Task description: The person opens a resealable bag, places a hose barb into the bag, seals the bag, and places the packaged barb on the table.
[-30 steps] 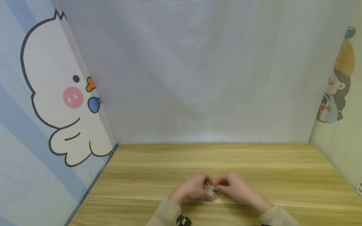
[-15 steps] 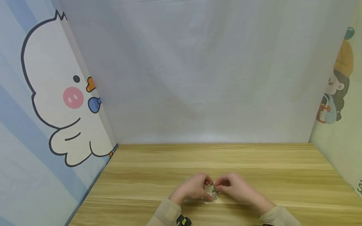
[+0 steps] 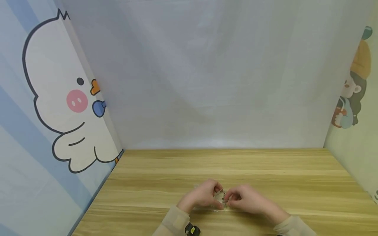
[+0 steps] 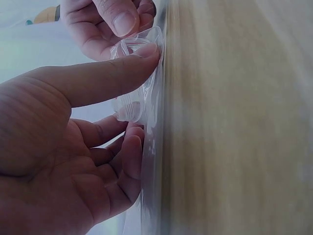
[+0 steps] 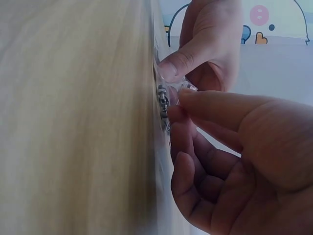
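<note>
A small clear plastic bag (image 3: 219, 196) lies on the wooden table between my hands. Ridged lines run along the crumpled bag (image 4: 129, 107) in the left wrist view. My left hand (image 3: 203, 195) holds it between thumb and fingers. From the other side, my right hand (image 3: 248, 200) pinches the bag's right part with thumb and forefinger. Small dark metal pieces (image 5: 163, 100), which look like screws or nuts, sit inside the bag beside the right fingertips. Whether the right fingers also pinch a piece through the plastic is hidden.
The wood-grain table (image 3: 165, 167) stretches behind and to both sides of the hands. A pale curtain (image 3: 221, 82) hangs at its back edge. Cartoon-printed walls flank it, with a white bird (image 3: 56, 82) on the left.
My right hand has shifted slightly downward, its fingers closer along the bag. The dark pieces now lie in a narrower line. My left hand stays almost still.
</note>
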A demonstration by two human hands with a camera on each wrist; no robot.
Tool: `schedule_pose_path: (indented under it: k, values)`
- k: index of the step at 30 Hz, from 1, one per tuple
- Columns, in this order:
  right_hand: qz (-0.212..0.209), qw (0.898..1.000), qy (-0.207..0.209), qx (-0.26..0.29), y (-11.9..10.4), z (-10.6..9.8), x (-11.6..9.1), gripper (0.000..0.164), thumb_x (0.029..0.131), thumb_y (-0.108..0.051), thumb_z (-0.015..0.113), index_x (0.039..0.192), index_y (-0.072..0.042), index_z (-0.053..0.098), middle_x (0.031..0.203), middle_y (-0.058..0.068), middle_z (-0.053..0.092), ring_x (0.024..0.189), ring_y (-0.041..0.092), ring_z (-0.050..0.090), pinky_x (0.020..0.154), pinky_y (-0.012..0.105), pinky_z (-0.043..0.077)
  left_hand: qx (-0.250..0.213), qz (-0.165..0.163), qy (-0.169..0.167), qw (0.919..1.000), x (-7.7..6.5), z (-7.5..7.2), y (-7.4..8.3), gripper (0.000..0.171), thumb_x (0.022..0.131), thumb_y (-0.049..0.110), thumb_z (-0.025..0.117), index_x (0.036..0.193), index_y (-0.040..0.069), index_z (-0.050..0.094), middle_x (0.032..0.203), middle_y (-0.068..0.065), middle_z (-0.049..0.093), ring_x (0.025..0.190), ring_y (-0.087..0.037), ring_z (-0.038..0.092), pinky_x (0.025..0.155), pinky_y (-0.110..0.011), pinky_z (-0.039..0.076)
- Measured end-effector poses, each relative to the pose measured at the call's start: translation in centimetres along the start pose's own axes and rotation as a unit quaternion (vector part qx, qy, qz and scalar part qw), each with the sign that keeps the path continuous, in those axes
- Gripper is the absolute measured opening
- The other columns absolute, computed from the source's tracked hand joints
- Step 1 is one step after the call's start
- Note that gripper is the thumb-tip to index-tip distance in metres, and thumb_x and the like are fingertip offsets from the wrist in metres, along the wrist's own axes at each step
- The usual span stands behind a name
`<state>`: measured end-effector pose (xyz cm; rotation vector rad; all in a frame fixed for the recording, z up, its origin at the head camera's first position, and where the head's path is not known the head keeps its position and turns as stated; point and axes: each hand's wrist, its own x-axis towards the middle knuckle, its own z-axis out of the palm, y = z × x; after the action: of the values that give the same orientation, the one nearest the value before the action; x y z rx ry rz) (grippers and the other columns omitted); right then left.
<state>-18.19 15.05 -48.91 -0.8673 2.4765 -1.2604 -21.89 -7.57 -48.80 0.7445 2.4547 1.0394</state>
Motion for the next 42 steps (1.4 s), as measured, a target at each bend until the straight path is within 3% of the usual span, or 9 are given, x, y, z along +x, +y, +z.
schedule_pose_path:
  k: [15, 24, 30, 33, 42]
  values:
    - [-0.007, 1.000, 0.006, 0.006, -0.4, 0.5, 0.1, 0.002, 0.098, -0.014, 0.077, 0.096, -0.015, 0.077, 0.082, -0.008, 0.073, 0.071, 0.001, 0.060, 0.065, 0.023, 0.051, -0.010, 0.002, -0.001, 0.9999, -0.1, 0.0, 0.0, 0.054, 0.071, 0.006, 0.098, 0.116, 0.003, 0.068, 0.100, 0.004, 0.065, 0.083, -0.009, 0.058, 0.077, -0.024, 0.052]
    - [0.007, 0.999, 0.025, -0.036, -0.4, 0.7, 0.1, 0.015, 0.094, -0.024, 0.083, 0.083, -0.019, 0.074, 0.072, -0.015, 0.066, 0.064, 0.000, 0.053, 0.058, 0.023, 0.047, -0.016, 0.021, -0.003, 0.9996, -0.1, -0.1, -0.2, 0.065, 0.070, 0.003, 0.098, 0.126, 0.000, 0.066, 0.101, 0.003, 0.063, 0.083, -0.009, 0.058, 0.075, -0.023, 0.053]
    - [0.004, 0.998, 0.024, -0.062, -0.5, 0.8, 0.3, 0.018, 0.094, -0.024, 0.084, 0.079, -0.022, 0.075, 0.071, -0.018, 0.065, 0.065, 0.000, 0.057, 0.062, 0.024, 0.051, 0.005, 0.036, -0.003, 0.9993, -0.1, -0.4, -0.5, 0.072, 0.069, 0.002, 0.099, 0.133, 0.004, 0.065, 0.099, 0.005, 0.059, 0.083, -0.006, 0.054, 0.077, -0.022, 0.050]
    - [-0.003, 0.998, 0.023, -0.061, -0.8, 0.7, 0.3, 0.015, 0.093, -0.020, 0.083, 0.080, -0.021, 0.076, 0.072, -0.018, 0.066, 0.066, 0.000, 0.059, 0.063, 0.024, 0.053, 0.019, 0.041, -0.006, 0.9990, -0.2, -0.7, -0.5, 0.070, 0.071, 0.002, 0.098, 0.133, 0.006, 0.066, 0.098, 0.005, 0.057, 0.081, -0.005, 0.053, 0.075, -0.022, 0.049]
    - [-0.001, 0.996, 0.041, -0.075, -1.3, 0.7, 0.0, 0.012, 0.087, -0.010, 0.082, 0.079, -0.019, 0.077, 0.072, -0.018, 0.066, 0.065, 0.000, 0.059, 0.064, 0.024, 0.054, -0.014, 0.035, 0.002, 0.9993, -0.6, -1.2, -0.5, 0.053, 0.080, -0.005, 0.088, 0.128, 0.006, 0.067, 0.095, 0.002, 0.061, 0.083, -0.008, 0.058, 0.078, -0.022, 0.053]
